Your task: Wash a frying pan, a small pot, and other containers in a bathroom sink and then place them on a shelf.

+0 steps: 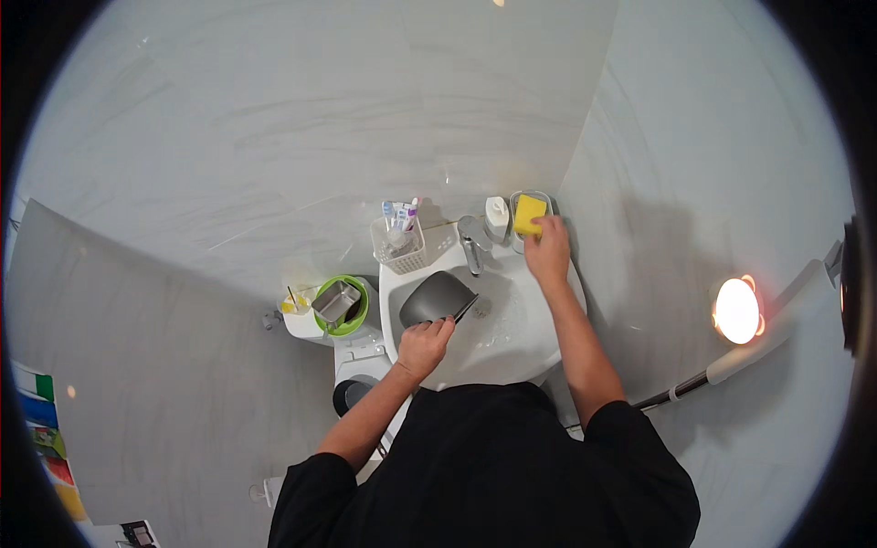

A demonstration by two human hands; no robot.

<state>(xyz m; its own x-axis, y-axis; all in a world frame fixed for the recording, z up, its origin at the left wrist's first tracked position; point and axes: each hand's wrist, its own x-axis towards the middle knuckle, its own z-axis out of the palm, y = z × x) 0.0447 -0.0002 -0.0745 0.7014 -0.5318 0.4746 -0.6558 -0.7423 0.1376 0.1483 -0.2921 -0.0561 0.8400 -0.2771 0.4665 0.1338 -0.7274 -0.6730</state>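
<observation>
My left hand (425, 346) grips the near rim of a dark grey pot (438, 299), tilted on its side over the left half of the white washbasin (548, 342). The pot's inside faces away from view. At the back right corner of the basin, my right hand (549, 250) has its fingertips on the lower corner of a yellow sponge (529, 214). That sponge sits over a small clear dish (546, 196). Water drops lie in the bowl of the basin near the drain (482, 307).
A chrome faucet (471, 250) and a white pump bottle (497, 218) stand at the basin's back. Left of them is a white basket (405, 257) with toothbrushes. A green-rimmed tub (363, 322) on the toilet tank holds a metal container (336, 302). A lit heater (738, 312) is at right.
</observation>
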